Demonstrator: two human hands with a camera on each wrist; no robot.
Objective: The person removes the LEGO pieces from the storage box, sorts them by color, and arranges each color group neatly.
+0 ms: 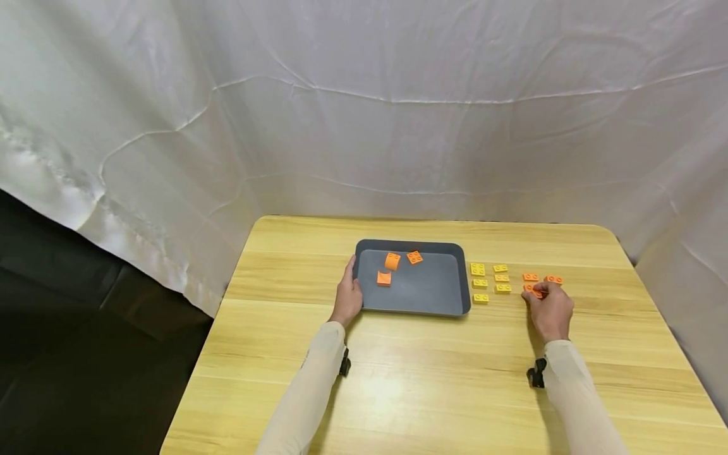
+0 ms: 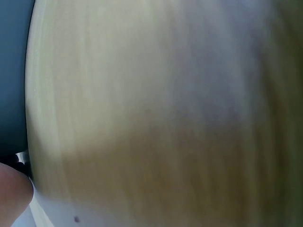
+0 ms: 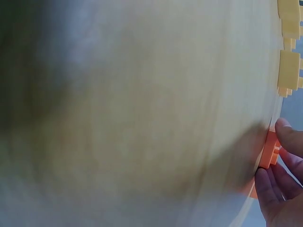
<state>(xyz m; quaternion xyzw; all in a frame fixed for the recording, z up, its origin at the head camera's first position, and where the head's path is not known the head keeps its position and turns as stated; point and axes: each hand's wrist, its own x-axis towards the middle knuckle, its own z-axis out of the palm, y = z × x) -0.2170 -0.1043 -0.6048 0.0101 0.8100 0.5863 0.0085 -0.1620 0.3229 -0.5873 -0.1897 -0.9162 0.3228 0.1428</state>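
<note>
My left hand [image 1: 348, 297] holds the left rim of a dark grey tray [image 1: 421, 302]; only part of that hand shows in the left wrist view. Inside the tray lie a curved orange brick [image 1: 392, 261], an orange brick with a hollowed top [image 1: 383, 279] and a square orange brick [image 1: 414, 257]. At the right, my right hand [image 1: 550, 313] pinches a small orange brick [image 3: 269, 150] between thumb and fingers, at table level. Two more orange bricks, one at the back [image 1: 530, 277] and one to the right [image 1: 554, 279], lie just beyond these fingers.
Several yellow bricks [image 1: 480, 284] lie in two loose columns between the tray and my right hand. The wooden table [image 1: 421, 379] meets pale curtains [image 1: 398, 145] at its back and sides. Dark cloth [image 1: 85, 328] hangs at the left.
</note>
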